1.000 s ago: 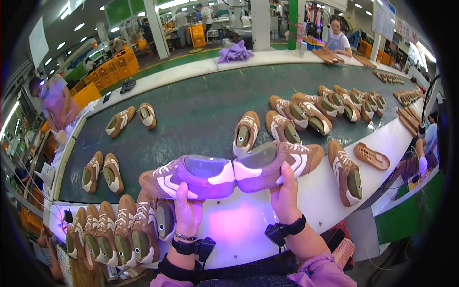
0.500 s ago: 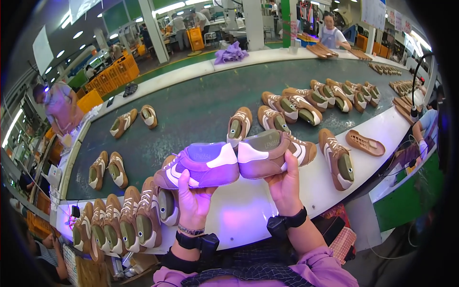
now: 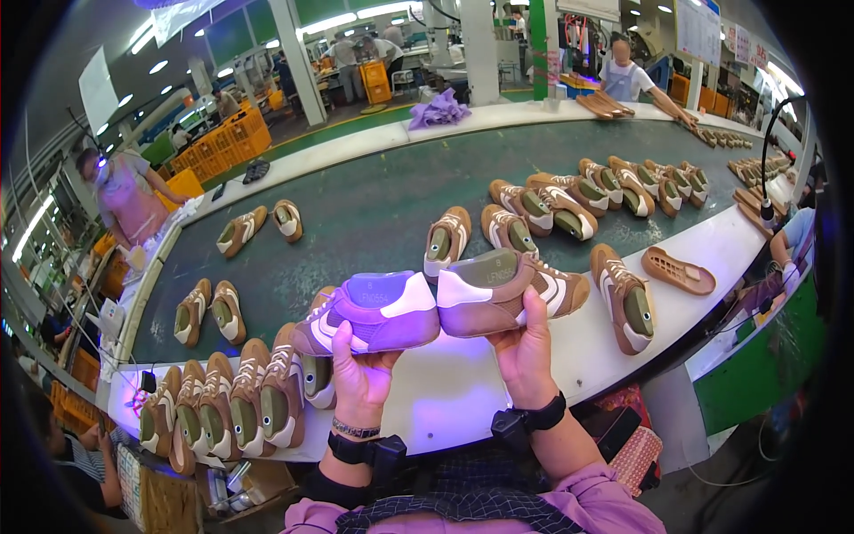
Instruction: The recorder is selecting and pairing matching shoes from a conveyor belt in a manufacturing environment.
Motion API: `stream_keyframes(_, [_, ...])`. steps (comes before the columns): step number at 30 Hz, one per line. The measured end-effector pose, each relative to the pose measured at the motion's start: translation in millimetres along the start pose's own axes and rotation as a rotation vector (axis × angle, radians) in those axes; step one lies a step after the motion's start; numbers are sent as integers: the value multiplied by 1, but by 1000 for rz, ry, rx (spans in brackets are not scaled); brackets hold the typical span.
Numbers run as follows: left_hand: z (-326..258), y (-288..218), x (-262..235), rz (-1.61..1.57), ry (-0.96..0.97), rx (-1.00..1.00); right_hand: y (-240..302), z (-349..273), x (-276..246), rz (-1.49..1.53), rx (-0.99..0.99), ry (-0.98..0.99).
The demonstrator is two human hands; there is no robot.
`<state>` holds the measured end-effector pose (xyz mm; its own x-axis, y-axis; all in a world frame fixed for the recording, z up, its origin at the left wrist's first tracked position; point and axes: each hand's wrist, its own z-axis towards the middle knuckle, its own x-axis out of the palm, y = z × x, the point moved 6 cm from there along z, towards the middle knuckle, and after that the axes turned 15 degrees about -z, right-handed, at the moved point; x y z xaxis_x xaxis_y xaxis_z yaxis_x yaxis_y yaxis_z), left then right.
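Note:
My left hand (image 3: 360, 378) grips a brown sneaker (image 3: 378, 320) with white trim, tinted purple by the light, its toe pointing left. In my right hand (image 3: 527, 356) is a matching brown sneaker (image 3: 489, 298), toe to the right. The white heels of the pair face each other, almost touching, above the white table edge (image 3: 445, 392). Both shoes are lasted on green forms. Close to my left hand stands a row of similar sneakers (image 3: 283, 396), partly covered by the held shoe. One single sneaker (image 3: 624, 303) lies right of my right hand.
A loose brown sole (image 3: 678, 270) lies on the right ledge. Several sneakers (image 3: 569, 205) rest on the green conveyor belt (image 3: 356, 205), two pairs at its left. A purple cloth (image 3: 439, 109) lies on the far ledge. Co-workers stand at the left (image 3: 129, 200) and far right (image 3: 624, 76).
The view has shifted slightly, so the surroundings sit a little further right. Both shoes stay held heel to heel. The far-right co-worker's arm now reaches toward the belt.

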<state>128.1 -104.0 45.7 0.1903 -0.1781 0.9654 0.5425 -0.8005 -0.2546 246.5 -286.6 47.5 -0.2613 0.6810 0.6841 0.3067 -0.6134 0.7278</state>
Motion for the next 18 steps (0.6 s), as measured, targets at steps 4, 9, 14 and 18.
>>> stream_keyframes(4, [5,-2,-8,0,31,2,-1,2,-1,-4,7,10])
stream_keyframes(9, [8,3,-7,6,3,14,-3,8,-4,8,1,-13])
stream_keyframes(14, [12,4,-10,36,18,24,-1,8,-11,-7,-50,-31])
stream_keyframes(18, [4,-2,-6,128,34,59,3,3,-16,-40,-97,5])
